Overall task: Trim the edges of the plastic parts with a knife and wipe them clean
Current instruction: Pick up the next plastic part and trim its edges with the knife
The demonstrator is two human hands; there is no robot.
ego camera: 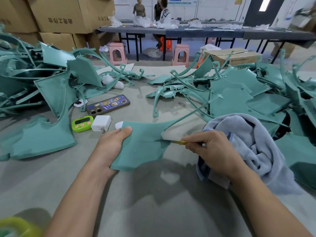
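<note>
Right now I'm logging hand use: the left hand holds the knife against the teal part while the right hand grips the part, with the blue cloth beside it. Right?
Swapped: the head view shows the right hand holding the knife, and the left hand gripping the teal part. The blue cloth does lie beside it.

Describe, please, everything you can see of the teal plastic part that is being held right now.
The teal plastic part is a thin, flat, matte panel with curved, pointed corners and a long slim arm running up to the right. It is held just above the grey table. The left hand grips its left edge, thumb on top. The right hand presses a yellow-handled knife against its right edge, at a notch.
</note>
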